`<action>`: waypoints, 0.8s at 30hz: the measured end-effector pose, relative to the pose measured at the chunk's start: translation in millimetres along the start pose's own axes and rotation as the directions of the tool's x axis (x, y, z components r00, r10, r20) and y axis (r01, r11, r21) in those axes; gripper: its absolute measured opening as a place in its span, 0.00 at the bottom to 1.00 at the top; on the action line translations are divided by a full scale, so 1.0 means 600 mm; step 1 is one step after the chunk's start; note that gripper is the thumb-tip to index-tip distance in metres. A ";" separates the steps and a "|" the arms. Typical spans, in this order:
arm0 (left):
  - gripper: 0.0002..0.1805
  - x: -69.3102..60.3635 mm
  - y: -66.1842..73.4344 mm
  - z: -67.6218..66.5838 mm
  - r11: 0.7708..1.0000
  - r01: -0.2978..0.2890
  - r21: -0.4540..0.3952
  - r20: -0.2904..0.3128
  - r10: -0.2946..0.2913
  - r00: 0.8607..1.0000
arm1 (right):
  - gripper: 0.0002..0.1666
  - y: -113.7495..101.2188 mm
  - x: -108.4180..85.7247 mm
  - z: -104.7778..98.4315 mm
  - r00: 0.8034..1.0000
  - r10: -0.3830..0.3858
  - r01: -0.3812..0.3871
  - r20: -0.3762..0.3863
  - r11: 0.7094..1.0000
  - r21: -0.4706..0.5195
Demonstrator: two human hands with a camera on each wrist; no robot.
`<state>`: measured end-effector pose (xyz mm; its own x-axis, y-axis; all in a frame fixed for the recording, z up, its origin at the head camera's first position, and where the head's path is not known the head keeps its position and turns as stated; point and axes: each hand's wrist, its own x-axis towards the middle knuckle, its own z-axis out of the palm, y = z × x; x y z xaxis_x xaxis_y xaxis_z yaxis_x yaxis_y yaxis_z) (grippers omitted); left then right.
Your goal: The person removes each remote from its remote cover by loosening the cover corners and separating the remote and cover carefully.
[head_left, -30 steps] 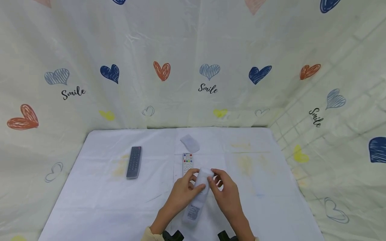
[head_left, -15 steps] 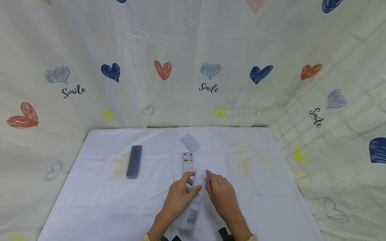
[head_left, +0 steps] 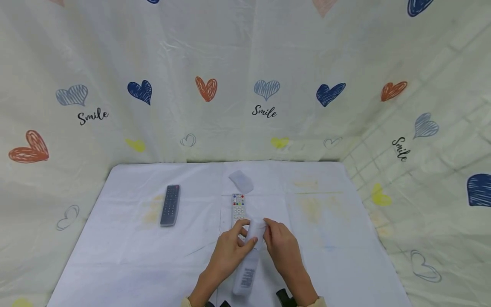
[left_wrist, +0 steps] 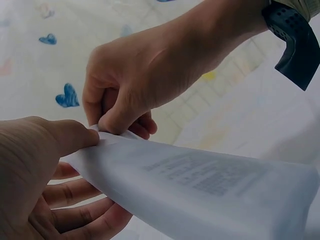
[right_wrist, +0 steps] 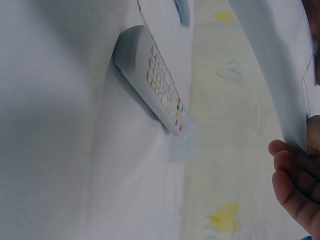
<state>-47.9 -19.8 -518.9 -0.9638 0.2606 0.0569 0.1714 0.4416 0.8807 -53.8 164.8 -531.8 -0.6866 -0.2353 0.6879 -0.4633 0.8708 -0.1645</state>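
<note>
A long, frosted white plastic pouch (head_left: 248, 266) slants between both hands above the near half of the table, with blurry dark print (left_wrist: 210, 172) toward its lower end. Whether something lies inside it is hard to tell. My left hand (head_left: 225, 252) holds its left side near the top, thumb on the upper face and fingers beneath. At the upper right corner, my right hand (head_left: 284, 247) pinches the edge of the plastic between thumb and forefinger. Just beyond the left fingers lies a white remote control (head_left: 238, 207) with coloured buttons, its near end partly covered by the hand.
A dark grey remote control (head_left: 170, 205) lies at the left of the white-covered table (head_left: 326, 273). Behind the white remote is a small piece of translucent plastic (head_left: 242, 181). A heart-printed curtain (head_left: 230, 51) hangs along the back and right.
The right hand's fingers have come together from a looser spread and now pinch the pouch's upper corner. The pouch has shifted slightly toward the near edge. Both remotes stay put.
</note>
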 end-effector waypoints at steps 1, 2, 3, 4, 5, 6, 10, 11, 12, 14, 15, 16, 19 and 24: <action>0.23 0.000 -0.001 -0.001 1.000 -0.006 -0.004 0.005 0.006 1.000 | 0.18 0.001 0.000 0.000 1.000 0.007 -0.007 -0.003 1.000 0.011; 0.23 0.001 -0.003 -0.001 1.000 -0.015 -0.005 0.009 0.015 1.000 | 0.17 0.002 0.001 -0.001 1.000 0.019 -0.019 0.000 0.999 0.026; 0.23 0.002 -0.005 -0.002 1.000 -0.024 -0.008 0.014 0.025 1.000 | 0.16 0.003 0.001 -0.001 0.999 0.034 -0.034 0.004 0.998 0.044; 0.23 0.002 -0.007 -0.002 0.999 -0.034 -0.008 0.018 0.034 0.999 | 0.16 0.003 0.001 -0.002 0.999 0.051 -0.051 0.010 0.997 0.064; 0.23 0.003 -0.008 -0.003 0.999 -0.043 -0.010 0.025 0.043 0.999 | 0.15 0.004 0.001 -0.003 0.998 0.069 -0.070 0.016 0.993 0.090; 0.23 0.003 -0.010 -0.005 0.999 -0.050 -0.013 0.031 0.050 0.998 | 0.15 0.005 0.002 -0.004 0.996 0.088 -0.090 0.024 0.989 0.115; 0.25 0.004 -0.016 -0.009 0.997 -0.050 -0.051 0.070 0.053 0.996 | 0.14 0.006 0.004 -0.011 0.990 0.135 -0.141 0.044 0.970 0.197; 0.26 0.004 -0.018 -0.010 0.997 -0.046 -0.065 0.082 0.051 0.995 | 0.14 0.007 0.005 -0.012 0.989 0.142 -0.150 0.050 0.965 0.215; 0.26 0.004 -0.019 -0.011 0.996 -0.039 -0.080 0.095 0.047 0.994 | 0.13 0.007 0.005 -0.014 0.987 0.151 -0.160 0.057 0.960 0.228; 0.27 0.004 -0.023 -0.013 0.993 -0.024 -0.119 0.120 0.038 0.992 | 0.14 0.009 0.006 -0.017 0.983 0.169 -0.184 0.077 0.945 0.269; 0.27 0.004 -0.025 -0.014 0.990 -0.016 -0.142 0.131 0.035 0.991 | 0.14 0.011 0.006 -0.018 0.979 0.181 -0.201 0.093 0.936 0.290; 0.27 0.005 -0.028 -0.014 0.987 -0.006 -0.163 0.145 0.030 0.989 | 0.14 0.012 0.007 -0.020 0.975 0.194 -0.219 0.108 0.923 0.316; 0.28 0.007 -0.035 -0.018 0.972 0.030 -0.233 0.187 0.014 0.982 | 0.14 0.018 0.009 -0.024 0.954 0.246 -0.295 0.172 0.874 0.386; 0.28 0.007 -0.043 -0.024 0.948 0.071 -0.310 0.237 0.005 0.972 | 0.09 0.023 0.012 -0.030 0.890 0.318 -0.448 0.326 0.740 0.502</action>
<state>-59.4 -42.5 -534.4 -0.8871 0.4587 -0.0517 0.0313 0.1714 0.9847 -55.0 183.1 -516.2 -0.9411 -0.0736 0.3300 -0.3167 0.5336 -0.7842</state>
